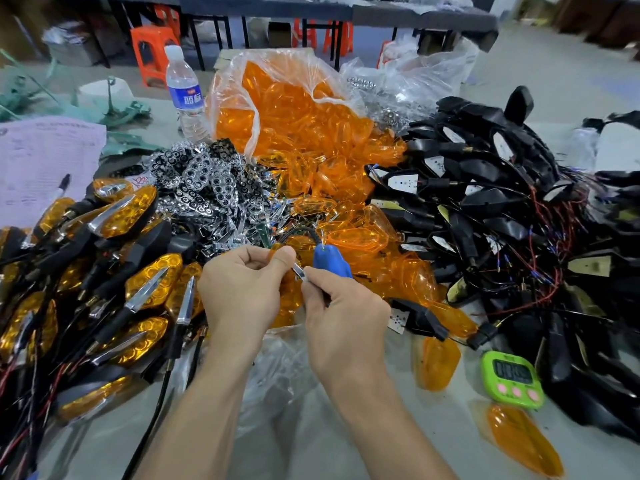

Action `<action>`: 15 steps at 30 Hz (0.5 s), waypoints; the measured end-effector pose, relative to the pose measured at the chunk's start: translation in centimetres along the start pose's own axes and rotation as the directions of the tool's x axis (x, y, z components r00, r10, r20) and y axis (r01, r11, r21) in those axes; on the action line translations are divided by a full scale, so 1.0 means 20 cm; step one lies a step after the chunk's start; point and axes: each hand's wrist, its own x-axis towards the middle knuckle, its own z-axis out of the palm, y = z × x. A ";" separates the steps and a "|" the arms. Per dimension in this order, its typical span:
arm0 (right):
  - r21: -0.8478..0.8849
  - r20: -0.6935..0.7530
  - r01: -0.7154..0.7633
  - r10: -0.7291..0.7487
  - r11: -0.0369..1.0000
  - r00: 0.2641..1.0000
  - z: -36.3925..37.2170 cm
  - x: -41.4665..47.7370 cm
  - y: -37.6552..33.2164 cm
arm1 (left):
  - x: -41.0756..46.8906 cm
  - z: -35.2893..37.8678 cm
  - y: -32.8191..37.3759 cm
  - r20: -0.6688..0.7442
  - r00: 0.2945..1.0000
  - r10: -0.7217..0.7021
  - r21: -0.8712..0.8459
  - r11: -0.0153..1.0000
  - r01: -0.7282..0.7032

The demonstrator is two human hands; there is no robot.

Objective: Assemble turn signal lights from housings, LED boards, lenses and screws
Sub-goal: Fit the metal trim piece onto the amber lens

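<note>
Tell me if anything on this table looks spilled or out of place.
Yes. Orange lenses spill out of the open bag at the centre into a loose heap on the table. Two stray lenses lie apart at the front right, by the green timer, away from the pile.

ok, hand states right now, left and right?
Left hand: closed, pinching a small chrome part.
Right hand: closed around a blue tool.

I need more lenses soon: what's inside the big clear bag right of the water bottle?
The clear bag is packed with orange lenses, and some are spilling out of its open front. Anything at the bottom beneath them is covered.
</note>
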 end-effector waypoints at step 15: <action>-0.212 0.243 0.203 -0.149 0.956 0.958 -0.03 0.05 -0.01 | 0.00 0.00 -0.04 0.385 0.819 -0.426 -0.515 0.637 0.574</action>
